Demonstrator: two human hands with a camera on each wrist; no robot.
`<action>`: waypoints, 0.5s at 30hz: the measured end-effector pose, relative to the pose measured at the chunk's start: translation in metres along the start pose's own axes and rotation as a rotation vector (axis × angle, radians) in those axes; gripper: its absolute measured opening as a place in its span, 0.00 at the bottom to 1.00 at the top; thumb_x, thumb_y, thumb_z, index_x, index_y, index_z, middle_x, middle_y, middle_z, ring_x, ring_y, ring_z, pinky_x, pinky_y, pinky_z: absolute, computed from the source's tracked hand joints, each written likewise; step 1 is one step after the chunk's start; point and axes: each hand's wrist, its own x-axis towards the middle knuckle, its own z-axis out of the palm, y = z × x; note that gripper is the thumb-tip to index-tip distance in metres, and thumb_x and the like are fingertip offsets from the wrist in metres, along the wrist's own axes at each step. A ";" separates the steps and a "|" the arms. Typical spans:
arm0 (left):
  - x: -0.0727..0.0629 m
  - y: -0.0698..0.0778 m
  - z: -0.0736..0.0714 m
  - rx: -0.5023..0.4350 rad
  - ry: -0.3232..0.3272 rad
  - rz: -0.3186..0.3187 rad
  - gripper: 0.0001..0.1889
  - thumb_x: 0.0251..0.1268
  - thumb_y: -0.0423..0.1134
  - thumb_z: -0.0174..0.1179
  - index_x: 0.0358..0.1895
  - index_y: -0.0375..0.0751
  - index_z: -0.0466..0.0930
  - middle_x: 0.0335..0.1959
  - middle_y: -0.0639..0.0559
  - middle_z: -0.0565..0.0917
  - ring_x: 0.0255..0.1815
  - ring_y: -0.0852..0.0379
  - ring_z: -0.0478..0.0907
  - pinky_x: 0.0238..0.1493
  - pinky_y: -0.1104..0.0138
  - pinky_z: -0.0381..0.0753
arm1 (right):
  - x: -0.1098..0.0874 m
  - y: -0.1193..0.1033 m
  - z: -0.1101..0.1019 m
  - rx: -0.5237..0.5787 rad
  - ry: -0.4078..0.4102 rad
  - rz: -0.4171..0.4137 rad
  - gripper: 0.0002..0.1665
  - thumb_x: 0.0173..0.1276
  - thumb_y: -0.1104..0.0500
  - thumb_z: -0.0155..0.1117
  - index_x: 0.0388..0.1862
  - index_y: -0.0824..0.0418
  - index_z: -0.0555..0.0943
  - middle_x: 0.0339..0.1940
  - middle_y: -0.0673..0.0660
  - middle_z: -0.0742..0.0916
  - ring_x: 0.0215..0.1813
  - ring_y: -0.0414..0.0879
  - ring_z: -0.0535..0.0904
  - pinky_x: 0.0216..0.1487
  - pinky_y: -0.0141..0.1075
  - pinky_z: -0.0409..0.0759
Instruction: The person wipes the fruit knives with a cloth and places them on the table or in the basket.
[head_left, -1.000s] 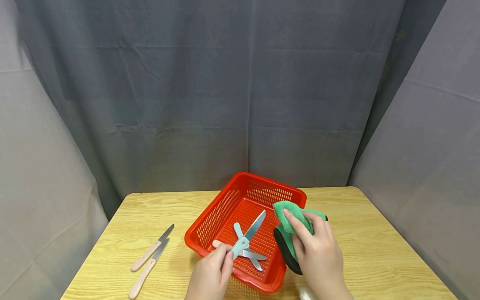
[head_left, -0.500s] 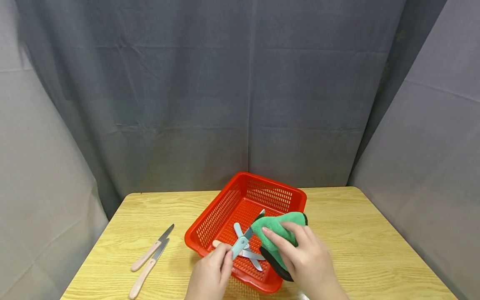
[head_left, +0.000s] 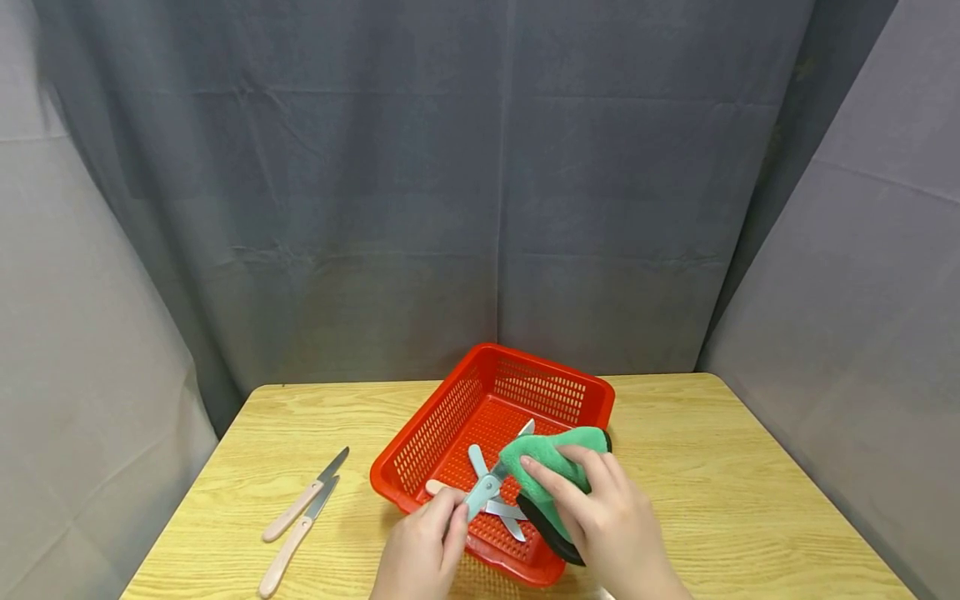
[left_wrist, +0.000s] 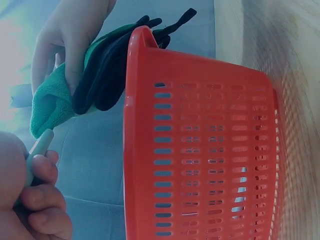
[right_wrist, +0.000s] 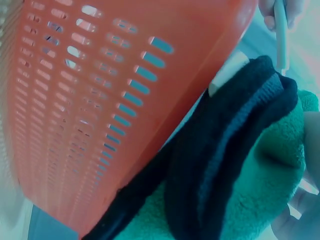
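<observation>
Handling first: the folding knife (head_left: 480,497) looks light and stiff; smooth pale-blue handle, maybe slick if damp. Best held by the handle, clear of the edge; the round pivot suggests the blade could fold. The green microfiber cloth (head_left: 546,454) looks light, soft and limp; best bunched from behind, padding between fingers and blade.

Nearest: left hand (head_left: 422,546) grips the handle's butt end, thumb along one side, pivot well past the fingertips. Right hand (head_left: 611,525) pinches the cloth, fingers over its top; thumb contact mostly hidden. Cloth lies between those fingers and the blade, covering mid-blade; only the tip and a bit by the pivot show. Black edging hangs below.

Two beige-handled knives, nearer (head_left: 298,537) and farther (head_left: 305,497), lie side by side on the table (head_left: 675,467), left of the basket. Held knife is above the red plastic basket (head_left: 442,421). Inside, a pale-blue-handled knife (head_left: 477,461) and a pinkish-handled knife (head_left: 435,487) lie crossed. Grey curtain (head_left: 390,192) behind.
</observation>
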 end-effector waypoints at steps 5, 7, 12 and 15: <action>0.000 0.000 0.000 -0.012 -0.009 0.013 0.11 0.58 0.27 0.68 0.39 0.46 0.80 0.20 0.67 0.67 0.21 0.78 0.55 0.24 0.86 0.55 | 0.000 0.005 -0.002 -0.019 0.029 0.058 0.26 0.85 0.46 0.38 0.62 0.42 0.85 0.50 0.60 0.84 0.40 0.52 0.79 0.30 0.45 0.84; -0.001 0.000 0.001 -0.020 -0.014 0.013 0.11 0.58 0.27 0.68 0.39 0.46 0.80 0.20 0.67 0.68 0.21 0.78 0.55 0.24 0.86 0.55 | -0.001 0.007 -0.002 -0.031 0.037 0.083 0.26 0.85 0.47 0.38 0.63 0.42 0.85 0.49 0.60 0.84 0.40 0.53 0.78 0.29 0.46 0.84; 0.000 0.001 0.002 -0.018 -0.021 0.022 0.10 0.58 0.28 0.68 0.39 0.46 0.80 0.21 0.68 0.70 0.21 0.78 0.56 0.24 0.85 0.57 | -0.002 0.012 -0.004 -0.051 0.049 0.124 0.26 0.85 0.46 0.38 0.62 0.42 0.85 0.48 0.62 0.84 0.42 0.55 0.78 0.30 0.50 0.84; 0.000 0.000 0.001 -0.013 -0.037 0.016 0.10 0.60 0.29 0.67 0.39 0.47 0.80 0.21 0.68 0.70 0.22 0.78 0.57 0.25 0.85 0.58 | -0.003 0.013 -0.005 -0.051 0.044 0.135 0.26 0.85 0.45 0.38 0.63 0.42 0.84 0.49 0.63 0.84 0.42 0.56 0.78 0.31 0.52 0.84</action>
